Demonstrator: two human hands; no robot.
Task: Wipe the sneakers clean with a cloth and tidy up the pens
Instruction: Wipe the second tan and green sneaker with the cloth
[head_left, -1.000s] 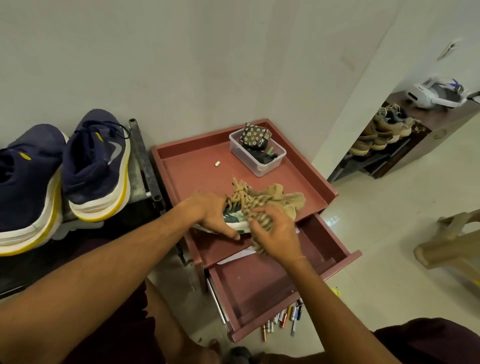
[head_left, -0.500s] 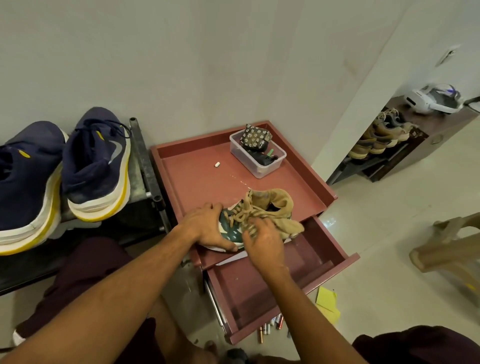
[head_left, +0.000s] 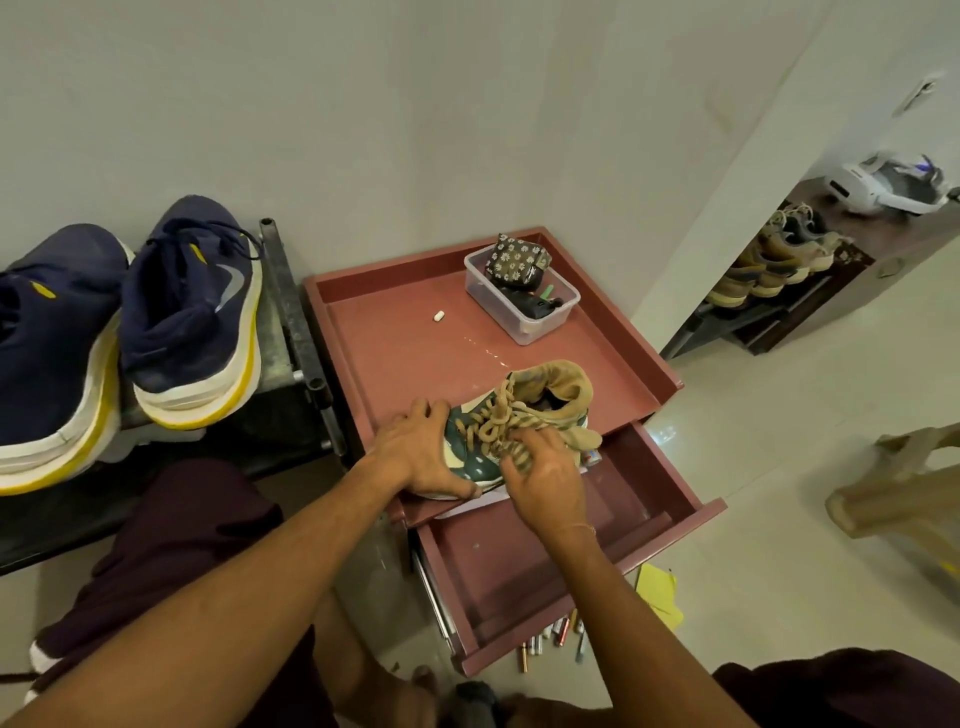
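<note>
Sneaker (head_left: 470, 457), green and cream with tan laces (head_left: 493, 415), is lying at the front edge of the red cabinet (head_left: 395, 358) top, its toe pointing toward me and to the left. My left hand (head_left: 421, 452) is gripping the toe, fingers curling over the far side and thumb pressing along the near sole edge. My right hand (head_left: 545, 480) is pinching a striped tan cloth (head_left: 519, 457) in curled fingers and pressing it against the laces at mid-shoe; I cannot tell where the cloth ends and the tan collar begins. Drawer (head_left: 519, 566) below the top is standing pulled out under my right wrist. Pens (head_left: 553, 636) are lying scattered on the floor just beneath the drawer front, near a yellow paper (head_left: 657, 592). A clear box (head_left: 519, 312) holding a flowered pouch (head_left: 511, 257) is sitting at the far right of the top, well apart from the sneaker. A navy pair (head_left: 192, 312) with white and yellow soles is resting on the dark rack (head_left: 291, 312) just left of the cabinet.
</note>
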